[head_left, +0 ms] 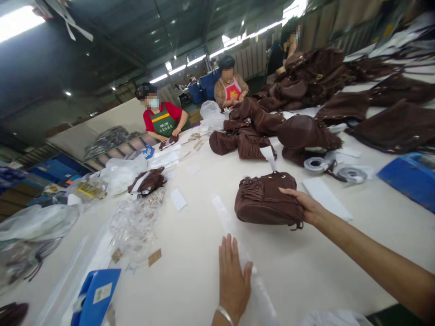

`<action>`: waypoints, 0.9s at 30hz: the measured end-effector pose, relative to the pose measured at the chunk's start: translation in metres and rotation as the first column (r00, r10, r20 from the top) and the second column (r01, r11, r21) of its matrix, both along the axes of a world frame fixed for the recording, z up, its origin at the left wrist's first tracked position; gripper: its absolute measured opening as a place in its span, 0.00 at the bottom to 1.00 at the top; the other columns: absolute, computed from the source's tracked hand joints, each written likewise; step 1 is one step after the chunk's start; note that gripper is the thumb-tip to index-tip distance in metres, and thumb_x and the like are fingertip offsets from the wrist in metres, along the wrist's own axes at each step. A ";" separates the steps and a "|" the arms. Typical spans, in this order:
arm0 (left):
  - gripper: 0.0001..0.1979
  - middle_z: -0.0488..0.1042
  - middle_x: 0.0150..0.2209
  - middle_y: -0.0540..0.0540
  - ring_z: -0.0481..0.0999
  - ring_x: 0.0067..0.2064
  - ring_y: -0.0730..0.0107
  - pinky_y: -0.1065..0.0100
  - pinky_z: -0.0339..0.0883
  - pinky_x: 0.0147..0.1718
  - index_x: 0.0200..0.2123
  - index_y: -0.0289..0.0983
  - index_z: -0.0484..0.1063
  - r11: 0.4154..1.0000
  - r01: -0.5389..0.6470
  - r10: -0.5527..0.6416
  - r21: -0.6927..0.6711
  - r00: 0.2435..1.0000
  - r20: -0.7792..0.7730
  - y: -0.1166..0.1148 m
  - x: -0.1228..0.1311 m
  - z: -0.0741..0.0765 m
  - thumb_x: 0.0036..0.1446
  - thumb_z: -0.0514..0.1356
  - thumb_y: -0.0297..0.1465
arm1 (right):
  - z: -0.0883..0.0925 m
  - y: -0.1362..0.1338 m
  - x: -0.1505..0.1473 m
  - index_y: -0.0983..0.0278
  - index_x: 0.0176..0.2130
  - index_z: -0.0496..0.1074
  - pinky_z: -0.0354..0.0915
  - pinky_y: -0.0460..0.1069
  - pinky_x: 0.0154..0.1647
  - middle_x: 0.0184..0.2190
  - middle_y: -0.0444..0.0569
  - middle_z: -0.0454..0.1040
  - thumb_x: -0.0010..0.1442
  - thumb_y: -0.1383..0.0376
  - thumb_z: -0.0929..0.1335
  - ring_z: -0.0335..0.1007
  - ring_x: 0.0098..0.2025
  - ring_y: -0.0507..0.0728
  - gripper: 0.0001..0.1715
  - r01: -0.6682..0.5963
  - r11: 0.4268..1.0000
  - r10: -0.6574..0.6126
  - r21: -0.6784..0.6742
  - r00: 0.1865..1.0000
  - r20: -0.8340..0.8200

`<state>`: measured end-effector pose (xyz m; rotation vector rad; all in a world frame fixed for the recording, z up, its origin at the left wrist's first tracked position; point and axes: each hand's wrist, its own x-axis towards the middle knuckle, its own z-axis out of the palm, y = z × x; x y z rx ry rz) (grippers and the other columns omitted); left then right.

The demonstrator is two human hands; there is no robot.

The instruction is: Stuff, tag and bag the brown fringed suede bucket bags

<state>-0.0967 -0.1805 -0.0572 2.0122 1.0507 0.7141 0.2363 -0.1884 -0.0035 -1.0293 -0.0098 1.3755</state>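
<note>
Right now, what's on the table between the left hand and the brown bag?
In the head view, part of a pale strip, then white tabletop, lies between the left hand and the brown bag.

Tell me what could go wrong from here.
The right hand grips the brown bag only at one end, so the bag could tip or slip. The left hand is spread at the translucent plastic strip, which might crease or shift if that hand slides.
</note>
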 end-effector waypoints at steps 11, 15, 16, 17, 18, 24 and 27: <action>0.41 0.36 0.71 0.42 0.31 0.70 0.44 0.36 0.29 0.66 0.69 0.36 0.42 0.981 0.128 -0.034 0.147 0.856 -0.515 -0.026 0.007 -0.036 0.58 0.56 0.42 | 0.055 0.034 -0.057 0.68 0.46 0.74 0.75 0.58 0.46 0.35 0.55 0.81 0.62 0.66 0.67 0.79 0.39 0.62 0.13 -0.174 0.977 0.168 0.119 0.984 0.061; 0.42 0.38 0.71 0.42 0.31 0.70 0.42 0.36 0.27 0.66 0.69 0.36 0.44 0.986 0.098 -0.021 0.133 0.871 -0.491 -0.023 0.009 -0.034 0.57 0.57 0.43 | 0.048 0.028 -0.083 0.69 0.45 0.74 0.73 0.57 0.50 0.37 0.55 0.81 0.63 0.64 0.66 0.79 0.41 0.62 0.14 -0.280 0.954 0.289 0.110 0.954 -0.083; 0.42 0.39 0.71 0.42 0.32 0.70 0.42 0.37 0.27 0.66 0.69 0.36 0.45 0.989 0.079 -0.012 0.124 0.885 -0.465 -0.024 0.008 -0.036 0.57 0.57 0.43 | 0.042 0.024 -0.089 0.69 0.45 0.74 0.73 0.57 0.51 0.37 0.56 0.81 0.63 0.63 0.66 0.79 0.41 0.62 0.14 -0.311 0.945 0.322 0.101 0.940 -0.113; 0.41 0.42 0.71 0.42 0.35 0.70 0.41 0.38 0.28 0.67 0.69 0.37 0.47 0.992 0.057 -0.004 0.110 0.901 -0.435 -0.025 0.007 -0.040 0.57 0.57 0.44 | 0.033 0.020 -0.095 0.70 0.44 0.74 0.72 0.57 0.52 0.38 0.56 0.81 0.62 0.62 0.67 0.79 0.42 0.62 0.14 -0.345 0.934 0.355 0.092 0.925 -0.136; 0.39 0.46 0.70 0.42 0.39 0.70 0.41 0.39 0.30 0.68 0.68 0.39 0.49 0.995 0.035 0.004 0.089 0.915 -0.404 -0.025 0.005 -0.046 0.57 0.56 0.45 | 0.023 0.016 -0.100 0.70 0.43 0.74 0.71 0.57 0.53 0.38 0.57 0.81 0.62 0.62 0.68 0.78 0.43 0.62 0.14 -0.378 0.921 0.388 0.088 0.909 -0.155; 0.31 0.66 0.60 0.34 0.60 0.63 0.36 0.37 0.47 0.65 0.59 0.39 0.68 0.994 -0.106 0.101 0.000 0.945 -0.310 -0.014 0.007 -0.095 0.58 0.53 0.50 | -0.024 0.022 -0.113 0.70 0.44 0.74 0.68 0.57 0.56 0.42 0.59 0.79 0.60 0.62 0.70 0.76 0.48 0.63 0.16 -0.460 0.873 0.486 0.161 0.849 -0.206; 0.34 0.68 0.59 0.32 0.62 0.62 0.37 0.37 0.52 0.62 0.58 0.33 0.68 0.961 -0.190 0.248 0.203 0.916 -0.315 -0.018 0.012 -0.092 0.54 0.60 0.49 | -0.027 0.030 -0.114 0.71 0.44 0.74 0.70 0.57 0.55 0.42 0.60 0.80 0.59 0.63 0.70 0.77 0.46 0.63 0.16 -0.443 0.884 0.464 0.150 0.871 -0.159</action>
